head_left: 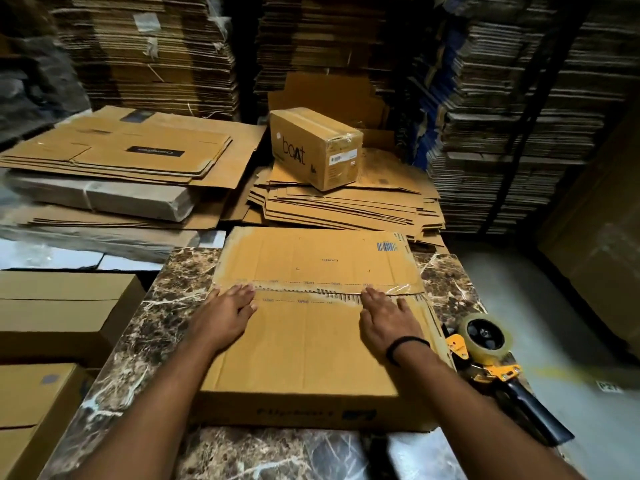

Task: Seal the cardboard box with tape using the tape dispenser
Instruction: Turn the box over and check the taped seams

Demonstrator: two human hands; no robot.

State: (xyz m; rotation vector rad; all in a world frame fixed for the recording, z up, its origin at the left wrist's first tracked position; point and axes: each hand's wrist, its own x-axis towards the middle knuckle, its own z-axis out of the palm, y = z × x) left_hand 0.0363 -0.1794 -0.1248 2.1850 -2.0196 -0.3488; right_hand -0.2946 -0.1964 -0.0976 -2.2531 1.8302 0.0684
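Left hand point(225, 315), right hand point(386, 317) spread flat on box point(311, 344) seam; box likely light, stiff. Grip dispenser point(488, 341) by handle, tabletop's point(162, 299) right edge.

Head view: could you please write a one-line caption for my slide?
Left hand and right hand press along the taped seam of a cardboard box; the tape dispenser lies beside it.

The single head-worn wide-angle camera looks forward and down, toward 12 o'clock, from close above the desk point(166, 299). The left hand point(225, 317) and right hand point(388, 317) enter from 6 o'clock. Cardboard stacks point(156, 46) fill the 12 o'clock background.
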